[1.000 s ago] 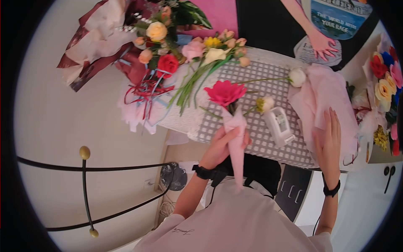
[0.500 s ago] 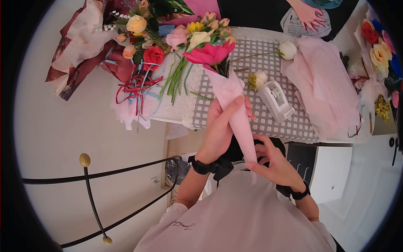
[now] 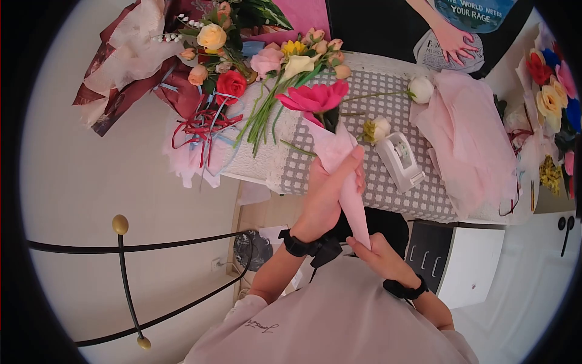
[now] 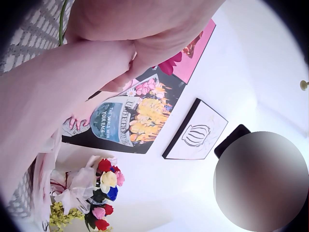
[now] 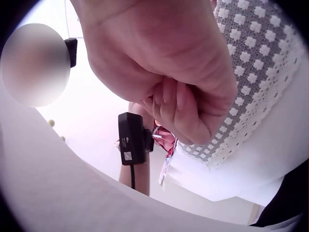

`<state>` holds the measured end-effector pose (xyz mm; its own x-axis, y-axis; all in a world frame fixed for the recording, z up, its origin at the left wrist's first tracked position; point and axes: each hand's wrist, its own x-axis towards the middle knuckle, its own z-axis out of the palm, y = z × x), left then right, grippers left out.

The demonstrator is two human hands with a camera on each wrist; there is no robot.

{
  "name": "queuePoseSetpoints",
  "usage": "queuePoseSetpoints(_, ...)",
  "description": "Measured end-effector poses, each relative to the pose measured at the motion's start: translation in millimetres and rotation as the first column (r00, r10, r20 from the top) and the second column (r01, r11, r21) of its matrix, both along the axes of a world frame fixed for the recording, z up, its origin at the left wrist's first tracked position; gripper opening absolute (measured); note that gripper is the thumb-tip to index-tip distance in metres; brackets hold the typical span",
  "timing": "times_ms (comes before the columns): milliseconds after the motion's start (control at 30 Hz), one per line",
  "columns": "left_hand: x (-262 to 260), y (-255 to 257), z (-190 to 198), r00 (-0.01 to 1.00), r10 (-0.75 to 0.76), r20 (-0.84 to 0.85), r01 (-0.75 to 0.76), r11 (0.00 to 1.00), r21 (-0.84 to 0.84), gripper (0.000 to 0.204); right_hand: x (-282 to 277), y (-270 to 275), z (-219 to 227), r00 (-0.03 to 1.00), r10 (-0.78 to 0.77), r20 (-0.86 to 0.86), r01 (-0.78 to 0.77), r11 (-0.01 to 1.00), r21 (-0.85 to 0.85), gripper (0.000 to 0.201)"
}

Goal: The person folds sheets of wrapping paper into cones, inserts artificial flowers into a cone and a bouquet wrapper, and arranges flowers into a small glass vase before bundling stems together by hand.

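In the head view a deep pink flower (image 3: pixel 316 97) pokes out of a narrow cone of light pink wrapping paper (image 3: pixel 353 209). My left hand (image 3: pixel 327 193) grips the cone around its upper half, thumb lying across the front. Lower down, my right hand (image 3: pixel 383 258) pinches the tapered bottom of the paper, thumb on top. The right wrist view shows the right hand's fingers curled in toward the palm; the paper is hidden there. A white rose-like bloom (image 3: pixel 421 90) and a smaller white flower (image 3: pixel 381 128) lie on the table beyond.
A white tape dispenser (image 3: pixel 400 162) stands on the grey checked tablecloth (image 3: pixel 418 200). To its right lies a heap of pale pink paper (image 3: pixel 467 139). Green-stemmed flowers (image 3: pixel 267 118), red ribbons (image 3: pixel 206 130) and a dark red wrapped bouquet (image 3: pixel 130 73) are at the left. Another bouquet (image 3: pixel 548 100) stands far right.
My right hand has left the pale pink paper heap, come down to the cone's lower end and closed its fingers on it. My left hand keeps its hold on the cone.
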<state>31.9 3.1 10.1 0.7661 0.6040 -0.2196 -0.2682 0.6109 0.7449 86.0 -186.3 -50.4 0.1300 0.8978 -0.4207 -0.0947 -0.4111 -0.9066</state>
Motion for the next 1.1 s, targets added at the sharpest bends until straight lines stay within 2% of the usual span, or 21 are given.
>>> queuePoseSetpoints(100,3,-4,-2,1.0,0.012,0.007,-0.012,1.0,-0.024,0.016,3,-2,3,0.993,0.011,0.117,-0.015,0.999,0.033,0.046)
queuePoseSetpoints(167,4,-6,-1,1.0,-0.009,0.003,0.009,1.0,-0.014,0.016,10,-6,1,0.965,0.133,0.227,-0.147,0.988,0.046,0.034)
queuePoseSetpoints(200,4,-7,-1,0.999,-0.011,-0.043,0.013,0.999,0.043,0.015,13,-7,7,0.964,0.13,0.231,-0.144,0.989,0.046,0.034)
queuePoseSetpoints(267,0,-8,2,0.996,-0.019,-0.086,0.027,0.995,0.097,0.015,21,-11,35,0.853,-0.03,0.521,-0.127,0.956,0.264,0.025)
queuePoseSetpoints(333,-7,-11,7,0.973,-0.139,-0.186,0.184,0.95,0.252,0.017,35,-13,62,0.845,-0.06,0.531,-0.082,0.968,0.239,0.017)
queuePoseSetpoints(400,-11,-15,5,0.952,-0.201,-0.23,0.263,0.922,0.283,0.013,47,-12,80,0.875,-0.333,0.351,0.171,0.892,0.419,0.018)
queuePoseSetpoints(467,-12,-20,8,0.941,-0.275,-0.196,0.329,0.876,0.352,0.017,51,-12,83,0.857,-0.41,0.313,0.244,0.857,0.453,0.021)
queuePoseSetpoints(500,-12,-21,3,0.935,-0.293,-0.199,0.35,0.847,0.399,0.026,47,-4,91,0.819,-0.53,0.22,0.373,0.783,0.498,0.021)
queuePoseSetpoints(533,-11,-23,0,0.934,-0.298,-0.197,0.354,0.845,0.4,0.026,45,4,97,0.762,-0.636,0.12,0.492,0.69,0.53,0.02)
queuePoseSetpoints(567,-9,-27,-4,0.939,-0.234,-0.25,0.334,0.791,0.512,0.029,51,16,93,0.68,-0.674,0.288,0.367,0.654,0.662,0.022)
queuePoseSetpoints(600,-8,-29,-7,0.942,-0.162,-0.293,0.316,0.721,0.617,0.031,49,22,92,0.678,-0.676,0.289,0.368,0.652,0.663,0.022)
queuePoseSetpoints(633,-8,-30,-11,0.943,-0.162,-0.29,0.313,0.72,0.619,0.031,47,28,92,0.694,-0.672,0.259,0.429,0.674,0.601,0.025)
queuePoseSetpoints(667,-10,-29,-15,0.951,-0.052,-0.305,0.269,0.627,0.731,0.034,46,32,91,0.708,-0.668,0.229,0.484,0.695,0.532,0.028)
queuePoseSetpoints(700,-13,-29,-18,0.951,0.061,-0.303,0.231,0.514,0.826,0.036,46,37,86,0.716,-0.663,0.219,0.481,0.696,0.534,0.035)
queuePoseSetpoints(833,-34,-27,-28,0.92,0.158,-0.358,0.254,0.454,0.854,0.04,39,46,87,0.738,-0.643,0.205,0.521,0.736,0.432,0.035)
queuePoseSetpoints(900,-46,-26,-33,0.904,0.179,-0.387,0.295,0.395,0.87,0.042,36,46,83,0.816,-0.575,0.055,0.534,0.787,0.308,0.036)
queuePoseSetpoints(1100,-72,-25,-33,0.882,0.176,-0.436,0.323,0.448,0.834,0.041,23,53,74,0.878,-0.467,-0.105,0.478,0.845,0.242,0.037)
